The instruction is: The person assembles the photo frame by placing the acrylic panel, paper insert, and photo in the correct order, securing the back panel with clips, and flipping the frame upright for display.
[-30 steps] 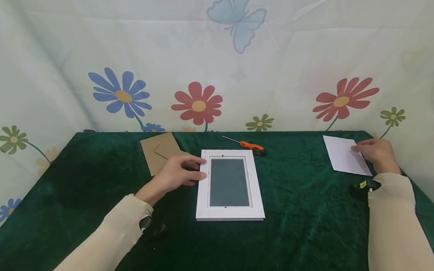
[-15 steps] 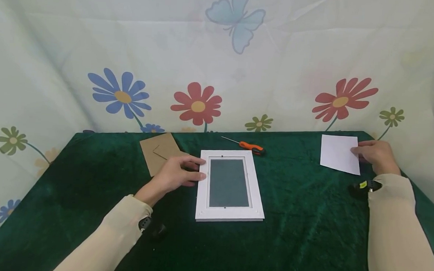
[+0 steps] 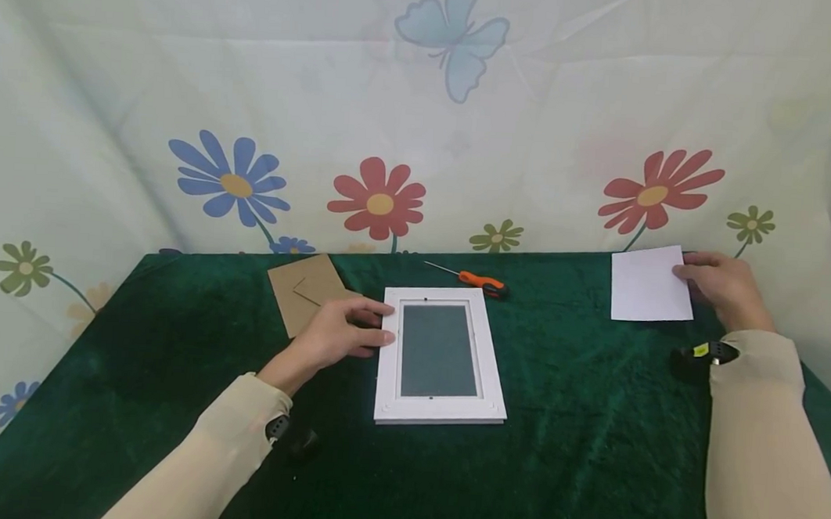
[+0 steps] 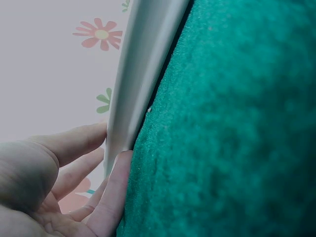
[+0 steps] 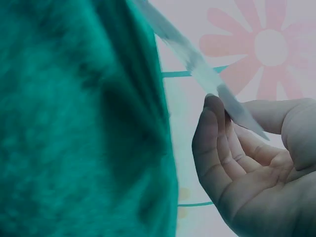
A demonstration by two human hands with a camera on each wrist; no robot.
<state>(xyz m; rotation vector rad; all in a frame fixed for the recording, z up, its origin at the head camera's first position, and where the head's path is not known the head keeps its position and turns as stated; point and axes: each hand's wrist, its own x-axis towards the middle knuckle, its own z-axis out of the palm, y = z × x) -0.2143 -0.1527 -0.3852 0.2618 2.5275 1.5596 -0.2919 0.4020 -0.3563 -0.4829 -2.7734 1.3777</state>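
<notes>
A white picture frame [image 3: 496, 366] with a dark pane [image 3: 440, 351] lies on the green cloth in the head view. My left hand [image 3: 334, 332] holds its left side, thumb and fingertips at the edge. The left wrist view shows that frame side [image 4: 140, 64] between the thumb and a lower finger. Far to the right, my right hand [image 3: 727, 290] pinches a white sheet of paper [image 3: 650, 287] by its right edge. In the right wrist view the sheet [image 5: 197, 69] is edge-on between thumb and fingers, raised off the cloth.
A brown backing board [image 3: 308, 285] lies left of the frame, partly behind the left hand. Behind the frame rests an orange-handled screwdriver [image 3: 481, 281]. The green cloth [image 3: 576, 425] ends at a flower-printed backdrop [image 3: 534, 140].
The paper has swung leftward and up in my right hand, and that hand has risen slightly. My left hand and the picture frame stay put.
</notes>
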